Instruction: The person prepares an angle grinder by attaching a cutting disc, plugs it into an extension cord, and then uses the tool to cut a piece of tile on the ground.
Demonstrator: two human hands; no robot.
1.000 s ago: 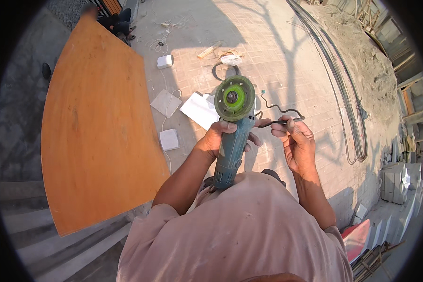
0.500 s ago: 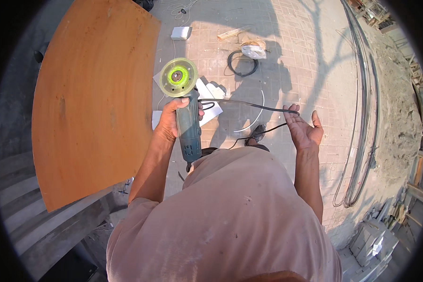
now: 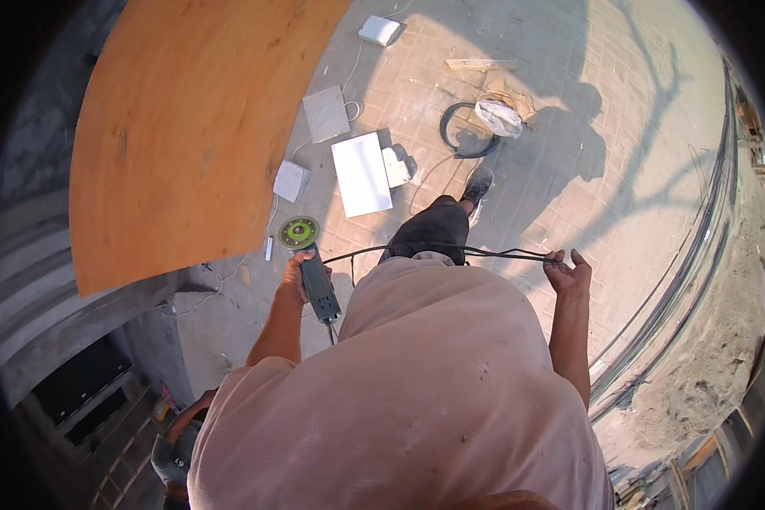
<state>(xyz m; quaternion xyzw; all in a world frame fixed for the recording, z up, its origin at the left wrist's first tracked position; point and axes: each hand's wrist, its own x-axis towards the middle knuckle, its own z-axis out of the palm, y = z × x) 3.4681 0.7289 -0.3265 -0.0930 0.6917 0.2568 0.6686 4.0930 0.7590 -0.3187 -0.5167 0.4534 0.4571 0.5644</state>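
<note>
My left hand (image 3: 295, 274) is wrapped round the body of a dark green angle grinder (image 3: 321, 291), held off my left side. Its disc (image 3: 298, 232), bright green and grey, faces up at the far end. Out to the right, my right hand (image 3: 567, 270) pinches a doubled black cord (image 3: 476, 251). That cord stretches across in front of my body between the two hands, close to level. A short loop of it dangles near the grinder. Where the cord joins the grinder is partly hidden by my hand.
A large orange wooden sheet (image 3: 195, 136) stands at the left. On the paving lie a white panel (image 3: 362, 174), white boxes (image 3: 379, 31), a black cable coil (image 3: 446, 127) and a wood strip (image 3: 482, 65). Long cables (image 3: 680, 293) run along the right. Another person (image 3: 174, 446) is at lower left.
The grinder has come lower and nearer my body. My right hand has moved slightly right and down and closed on the cord. My view has shifted, and one leg is now forward.
</note>
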